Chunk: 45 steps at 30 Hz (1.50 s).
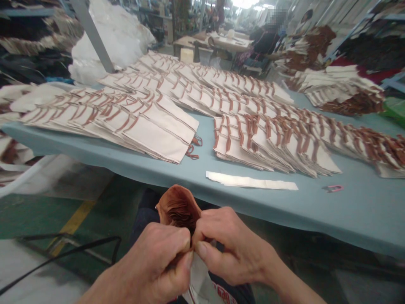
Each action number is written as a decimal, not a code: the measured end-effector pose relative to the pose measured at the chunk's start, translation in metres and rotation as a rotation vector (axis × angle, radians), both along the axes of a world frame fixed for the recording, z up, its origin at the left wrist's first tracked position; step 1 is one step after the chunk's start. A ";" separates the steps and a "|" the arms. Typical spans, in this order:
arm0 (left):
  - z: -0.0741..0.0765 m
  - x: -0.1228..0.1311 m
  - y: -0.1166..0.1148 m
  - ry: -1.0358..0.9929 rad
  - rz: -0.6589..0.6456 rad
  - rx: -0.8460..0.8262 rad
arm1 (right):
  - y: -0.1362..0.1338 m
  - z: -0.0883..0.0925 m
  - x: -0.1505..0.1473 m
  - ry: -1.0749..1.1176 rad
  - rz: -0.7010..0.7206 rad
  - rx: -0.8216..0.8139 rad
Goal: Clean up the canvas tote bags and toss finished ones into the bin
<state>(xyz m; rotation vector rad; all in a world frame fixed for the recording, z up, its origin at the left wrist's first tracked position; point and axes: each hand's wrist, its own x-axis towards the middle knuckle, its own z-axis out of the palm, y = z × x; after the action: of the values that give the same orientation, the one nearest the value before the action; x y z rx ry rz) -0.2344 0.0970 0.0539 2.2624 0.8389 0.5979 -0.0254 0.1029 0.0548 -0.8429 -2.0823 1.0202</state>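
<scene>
Low in front of me, over my lap, is a cloth bag [179, 200] with a gathered brown fabric top and a cream body bearing red lettering. My left hand [160, 253] is closed, its thumb and fingers pinching the bag just below the brown part. Right beside it, my right hand [226, 242] pinches the same spot, thumb against bent forefinger. The two hands meet knuckle to knuckle, and the cloth between the fingertips is mostly hidden. Much of the cream body hangs down between my wrists.
On the blue-covered table [152, 173], overlapping cream bags with brown trim lie in rows [152, 122] and a right-hand stack [268, 141]. Nearer lie a white strip [249, 180] and pink-handled thread snips [333, 188]. A person [265, 42] sits farther back.
</scene>
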 end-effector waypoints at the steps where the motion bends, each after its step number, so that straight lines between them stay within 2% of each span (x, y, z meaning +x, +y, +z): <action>1: -0.004 0.000 -0.003 -0.001 0.025 -0.007 | 0.000 -0.003 -0.001 0.010 0.000 -0.002; 4: -0.012 0.000 -0.007 -0.003 0.083 -0.140 | -0.002 -0.011 -0.003 0.033 -0.012 0.013; 8: -0.019 0.000 0.002 -0.022 0.030 -0.560 | -0.002 -0.022 -0.003 -0.004 -0.095 0.026; 10: -0.022 0.000 0.009 -0.069 0.001 -0.697 | 0.002 -0.025 -0.003 -0.006 -0.124 0.035; 14: -0.028 0.001 0.019 -0.171 0.030 -0.806 | 0.012 -0.029 -0.006 0.015 -0.152 0.048; 17: -0.028 0.000 0.022 -0.224 0.044 -0.822 | 0.018 -0.029 -0.007 0.015 -0.157 0.023; 20: -0.025 -0.003 0.023 -0.229 0.037 -0.772 | 0.020 -0.029 -0.007 -0.004 -0.163 -0.011; 24: -0.020 -0.005 0.022 -0.216 -0.018 -0.624 | 0.018 -0.028 -0.004 -0.025 -0.167 -0.036; 30: -0.020 -0.002 0.022 -0.095 0.130 -0.457 | 0.017 -0.022 -0.003 -0.045 -0.203 -0.121; 35: -0.019 -0.005 0.026 -0.033 0.105 -0.259 | 0.017 -0.025 -0.005 -0.105 -0.227 -0.239; 40: -0.028 -0.006 0.027 0.056 -0.004 -0.084 | 0.017 -0.029 -0.005 -0.104 -0.227 -0.306; 45: -0.037 -0.002 0.023 0.013 0.104 0.236 | 0.025 -0.041 -0.006 -0.119 -0.262 -0.383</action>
<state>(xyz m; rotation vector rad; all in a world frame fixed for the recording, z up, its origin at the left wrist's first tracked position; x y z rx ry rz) -0.2367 0.1197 0.0168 2.4468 0.9394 0.7665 -0.0309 0.1280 0.0136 -1.3579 -1.8311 1.2664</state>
